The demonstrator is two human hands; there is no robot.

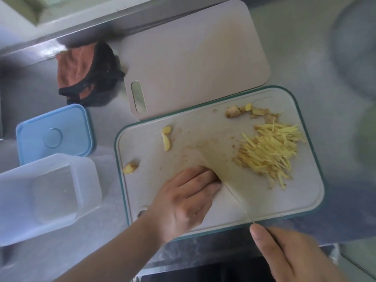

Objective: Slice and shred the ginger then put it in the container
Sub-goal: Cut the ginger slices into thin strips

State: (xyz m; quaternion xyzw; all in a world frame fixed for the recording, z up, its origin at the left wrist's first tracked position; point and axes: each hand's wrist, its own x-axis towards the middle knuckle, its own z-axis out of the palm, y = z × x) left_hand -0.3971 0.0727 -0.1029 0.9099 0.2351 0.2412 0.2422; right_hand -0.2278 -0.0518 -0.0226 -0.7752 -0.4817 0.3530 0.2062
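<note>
A white rectangular cutting board with a teal rim point(305, 202) occupies the centre-right of the frame on a grey metal counter point(295, 47). The left hand point(183, 202) rests palm-down on the lower-centre part of this board, fingers held together and curled at the tips against the flat of a broad knife blade point(230, 174); whatever is pressed beneath the fingertips is hidden. The right hand point(291, 253), at the lower right edge of the frame, is closed around the knife handle, thumb extended along its top.

A pile of pale yellow shredded ginger point(270, 151) lies on the right portion of the board. Peel scraps and trimmings point(250, 112) sit near the board's upper right edge. Small uncut ginger pieces point(166, 139) lie at centre-left, apart from the pile.

A clear rectangular plastic container point(50, 196) stands at lower left, uncovered. Its light blue lid point(55, 133) lies just above it. A second, plain beige cutting board point(193, 58) lies at upper centre, with an orange-and-black cloth point(85, 74) to its left.
</note>
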